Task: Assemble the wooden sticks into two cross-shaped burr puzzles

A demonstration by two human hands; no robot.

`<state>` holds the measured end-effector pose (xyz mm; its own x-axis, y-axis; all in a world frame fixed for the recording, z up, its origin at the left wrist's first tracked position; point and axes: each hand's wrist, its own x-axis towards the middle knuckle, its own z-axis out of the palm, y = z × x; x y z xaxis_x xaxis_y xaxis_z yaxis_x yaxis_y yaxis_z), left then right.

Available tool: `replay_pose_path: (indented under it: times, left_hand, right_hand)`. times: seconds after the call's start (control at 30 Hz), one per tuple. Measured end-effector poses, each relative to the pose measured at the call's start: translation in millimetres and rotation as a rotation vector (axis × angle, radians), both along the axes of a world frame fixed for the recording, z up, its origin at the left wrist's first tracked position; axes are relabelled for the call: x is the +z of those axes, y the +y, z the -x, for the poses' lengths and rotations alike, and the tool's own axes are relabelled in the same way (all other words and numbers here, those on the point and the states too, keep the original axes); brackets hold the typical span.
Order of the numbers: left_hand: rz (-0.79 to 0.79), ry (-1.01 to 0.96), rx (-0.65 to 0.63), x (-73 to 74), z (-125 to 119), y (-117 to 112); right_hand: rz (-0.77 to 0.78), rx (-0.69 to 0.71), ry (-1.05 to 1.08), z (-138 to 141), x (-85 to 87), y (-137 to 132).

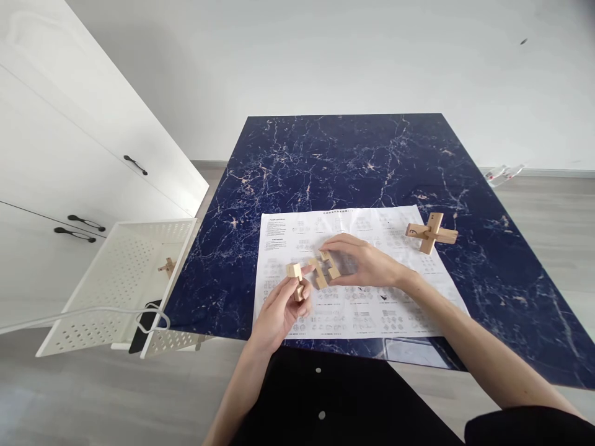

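My left hand [282,306] is closed round a notched wooden puzzle piece [294,271], whose pale end sticks up past the fingers. Just to its right, my right hand [362,261] pinches another notched wooden piece [331,266] between thumb and fingers. Beside that one is a further wooden piece [318,274], close to my left fingertip; whether it is held or lies on the paper I cannot tell. Under both hands lies a printed instruction sheet [283,248] with small diagrams.
An assembled wooden cross puzzle [432,233] sits on the sheet's right edge. The sheet lies on a dark blue marbled table [325,161]. Left of the table stands a white perforated basket [106,266] with a wooden piece [168,267] inside, and a white cable [93,310] crosses it.
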<state>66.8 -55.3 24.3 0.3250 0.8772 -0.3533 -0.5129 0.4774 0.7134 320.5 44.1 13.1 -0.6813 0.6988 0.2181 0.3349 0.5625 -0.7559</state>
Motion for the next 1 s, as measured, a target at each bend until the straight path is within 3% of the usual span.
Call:
replay_pose_path:
  times: [0.2, 0.37, 0.57, 0.8, 1.0]
  left_hand:
    - [-0.017, 0.004, -0.009, -0.4, -1.0, -0.3]
    - [-0.107, 0.059, -0.062, -1.4, -0.9, 0.9]
    - [-0.179, 0.063, -0.068, -5.6, -0.7, 0.2]
    - [-0.189, 0.074, -0.04, -3.6, -2.5, 0.3]
    - [-0.189, 0.104, -0.015, -5.5, -3.0, 1.9]
  right_hand:
    - [0.168, -0.139, 0.209, 6.7, 1.7, -3.0]
    - [0.452, -0.071, 0.438, 5.5, -7.0, -2.0]
    - [0.625, -0.128, 0.461, 11.2, -9.4, -4.9]
    - [0.804, 0.091, 0.546, 16.6, 3.6, -9.1]
    - [0.887, 0.126, 0.635, 15.4, -6.0, -6.8]
